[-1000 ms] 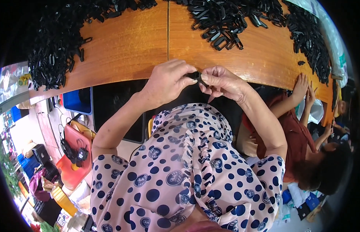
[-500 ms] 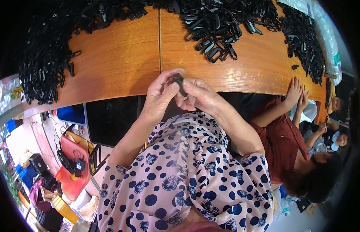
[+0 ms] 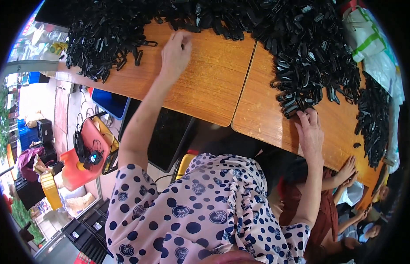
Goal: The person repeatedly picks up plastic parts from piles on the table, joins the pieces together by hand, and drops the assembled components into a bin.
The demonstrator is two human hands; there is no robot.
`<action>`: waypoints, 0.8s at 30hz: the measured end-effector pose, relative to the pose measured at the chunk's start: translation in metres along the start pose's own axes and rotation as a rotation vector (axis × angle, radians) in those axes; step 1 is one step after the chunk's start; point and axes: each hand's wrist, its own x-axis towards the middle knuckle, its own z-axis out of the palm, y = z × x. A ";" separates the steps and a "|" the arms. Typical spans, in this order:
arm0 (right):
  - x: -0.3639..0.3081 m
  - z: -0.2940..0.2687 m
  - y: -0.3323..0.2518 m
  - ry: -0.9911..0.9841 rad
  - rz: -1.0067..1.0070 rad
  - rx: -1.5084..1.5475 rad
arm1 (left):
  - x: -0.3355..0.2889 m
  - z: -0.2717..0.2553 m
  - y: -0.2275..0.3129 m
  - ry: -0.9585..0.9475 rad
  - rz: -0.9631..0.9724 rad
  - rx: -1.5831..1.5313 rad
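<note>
The person sits at a wooden worktop made of two boards that meet at a seam running from the far edge toward the body. Both arms are stretched out and wide apart.

The left hand lies at the far side of the left board, fingers bent loosely downward, its fingertips at the edge of the heap of small black plastic clips that runs along the far rim. Whether it pinches a clip cannot be told; the fingertips are turned away from the camera. A few loose clips lie just beside this hand, to its left.

The right hand rests palm down on the right board, fingers stretched forward and close together, the fingertips touching the near edge of a second, denser heap of clips. Nothing is seen gripped in it.

More black clips lie in a strip along the right end of the worktop. White plastic bags stand beyond that heap at the far right corner.

The person wears a pale garment with dark dots. To the right, another person in a dark red top has a hand on the near edge of the worktop. On the floor at the left stands a red stool with black cables on it.
</note>
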 end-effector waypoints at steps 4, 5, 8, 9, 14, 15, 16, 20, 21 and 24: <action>0.013 0.004 0.017 -0.099 -0.117 -0.079 | 0.045 0.000 -0.011 -0.044 0.243 0.483; 0.014 0.003 0.020 -0.113 -0.139 -0.099 | 0.051 0.002 -0.014 -0.085 0.314 0.568; 0.011 0.006 0.030 -0.051 -0.130 -0.046 | 0.061 0.007 -0.015 -0.156 0.418 0.675; 0.012 0.003 0.029 -0.060 -0.117 0.014 | 0.058 0.008 -0.017 -0.175 0.414 0.698; 0.010 0.007 0.066 0.268 0.152 0.412 | 0.028 0.002 -0.012 -0.350 0.307 0.480; 0.005 0.005 0.070 0.277 0.166 0.417 | 0.016 -0.001 0.004 -0.386 0.237 0.426; 0.003 0.003 0.072 0.284 0.167 0.428 | 0.001 -0.001 0.012 -0.395 0.255 0.416; -0.007 0.004 0.068 0.204 0.065 0.239 | -0.058 0.023 0.038 -0.318 -0.030 -0.180; -0.005 0.004 0.063 0.187 -0.044 0.088 | -0.074 0.029 0.046 -0.291 -0.112 -0.416; -0.001 0.008 0.062 0.146 -0.171 -0.182 | -0.112 0.045 0.082 -0.415 -0.191 -0.500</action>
